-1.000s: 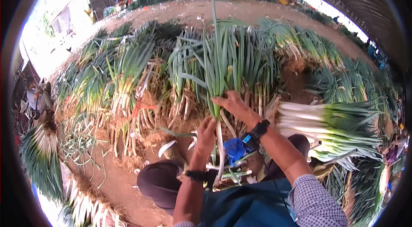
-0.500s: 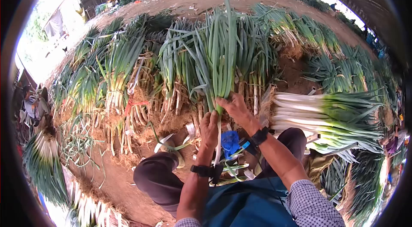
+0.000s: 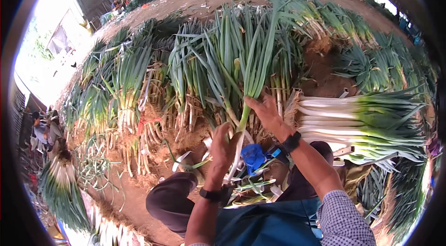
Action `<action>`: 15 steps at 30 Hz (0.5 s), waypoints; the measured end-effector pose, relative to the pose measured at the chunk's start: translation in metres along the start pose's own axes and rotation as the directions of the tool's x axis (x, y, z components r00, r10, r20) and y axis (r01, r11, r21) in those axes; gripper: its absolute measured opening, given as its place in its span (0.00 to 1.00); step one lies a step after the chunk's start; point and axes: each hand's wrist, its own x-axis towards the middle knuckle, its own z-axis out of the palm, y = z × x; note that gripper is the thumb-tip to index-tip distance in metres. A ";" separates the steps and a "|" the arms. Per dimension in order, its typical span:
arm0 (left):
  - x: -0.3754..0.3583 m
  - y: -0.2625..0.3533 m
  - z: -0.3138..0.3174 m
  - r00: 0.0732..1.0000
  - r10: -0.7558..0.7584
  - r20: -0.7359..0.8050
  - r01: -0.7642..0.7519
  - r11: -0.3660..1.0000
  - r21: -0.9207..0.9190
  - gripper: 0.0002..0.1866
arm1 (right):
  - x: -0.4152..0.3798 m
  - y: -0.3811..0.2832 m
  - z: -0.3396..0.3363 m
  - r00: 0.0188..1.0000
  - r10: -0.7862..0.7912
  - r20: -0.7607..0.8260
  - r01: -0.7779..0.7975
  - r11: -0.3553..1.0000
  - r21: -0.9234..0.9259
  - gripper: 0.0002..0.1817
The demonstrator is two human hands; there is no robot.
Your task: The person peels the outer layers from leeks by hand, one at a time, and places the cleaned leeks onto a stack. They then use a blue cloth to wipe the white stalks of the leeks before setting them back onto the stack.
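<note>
My right hand [image 3: 265, 112] is closed on a leek [image 3: 245, 117] where its green leaves begin. The leaves fan upward over the piled bunches, and the white stem slants down between my knees. Beside that stem is my left hand [image 3: 224, 146], with its thumb apart from the raised fingers; whether it touches the stem is hard to see. Cleaned leeks [image 3: 334, 120] with white stems lie stacked at my right. Standing bunches of leeks [image 3: 190, 74] with roots and dry outer leaves are in front of me.
A blue crumpled bag [image 3: 253, 158] lies between my knees among leaf scraps [image 3: 255, 188]. More leek bunches [image 3: 62, 195] lie at the left, and others [image 3: 376, 72] at the right. Another person [image 3: 44, 130] is at the far left.
The leek's top has tilted to the right. My left hand has loosened from the stem and dropped slightly, while my right hand has shifted a little to the right, still holding the leek.
</note>
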 end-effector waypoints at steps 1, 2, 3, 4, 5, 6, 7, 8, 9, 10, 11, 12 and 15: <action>0.012 0.011 -0.001 0.989 -0.017 0.144 0.021 0.999 -0.026 0.21 | -0.003 0.004 0.004 1.000 -0.009 0.008 0.009 1.000 -0.009 0.12; 0.018 0.013 0.004 0.967 -0.082 0.241 0.126 0.977 -0.173 0.18 | -0.007 0.008 0.005 1.000 -0.016 0.009 0.017 1.000 -0.022 0.11; 0.018 0.010 0.010 0.962 -0.108 0.250 0.153 0.974 -0.166 0.16 | -0.009 0.010 0.004 0.996 -0.088 -0.007 0.086 0.988 -0.129 0.10; 0.021 0.006 0.017 0.957 -0.131 0.258 0.177 0.971 -0.164 0.14 | -0.008 0.016 0.001 0.996 -0.086 -0.009 0.082 0.971 -0.224 0.12; 0.024 0.012 0.018 0.967 -0.102 0.235 0.121 0.990 -0.067 0.12 | -0.009 0.012 0.000 0.994 -0.103 -0.037 0.086 0.942 -0.323 0.13; 0.022 0.017 0.019 0.973 -0.077 0.219 0.072 0.997 0.032 0.11 | -0.012 0.010 0.000 0.992 -0.111 -0.063 0.075 0.905 -0.419 0.14; 0.023 0.026 0.018 0.957 -0.141 0.252 0.126 0.989 0.077 0.11 | -0.013 0.017 -0.002 0.989 -0.130 -0.072 0.086 0.897 -0.433 0.15; 0.024 0.028 0.019 0.944 -0.162 0.287 0.159 0.987 0.032 0.09 | -0.011 0.021 -0.002 0.985 -0.153 -0.076 0.104 0.889 -0.447 0.15; 0.023 0.022 0.022 0.944 -0.098 0.316 0.096 0.995 0.021 0.08 | -0.009 0.023 -0.003 0.980 -0.184 -0.076 0.129 0.878 -0.461 0.16; 0.025 0.022 0.024 0.940 -0.030 0.340 0.031 1.000 0.005 0.08 | -0.008 0.028 -0.005 0.981 -0.180 -0.077 0.120 0.865 -0.488 0.16; 0.026 0.024 0.026 0.937 0.039 0.347 -0.048 0.999 0.018 0.07 | -0.006 0.031 -0.006 0.981 -0.178 -0.077 0.114 0.849 -0.516 0.17; 0.025 0.025 0.027 0.930 0.108 0.352 -0.126 0.992 0.030 0.07 | -0.004 0.034 -0.008 0.982 -0.176 -0.074 0.109 0.832 -0.544 0.17; 0.016 0.027 0.026 0.836 0.275 0.476 -0.285 0.957 -0.052 0.06 | -0.002 0.029 -0.013 0.981 -0.152 -0.117 0.057 0.814 -0.578 0.20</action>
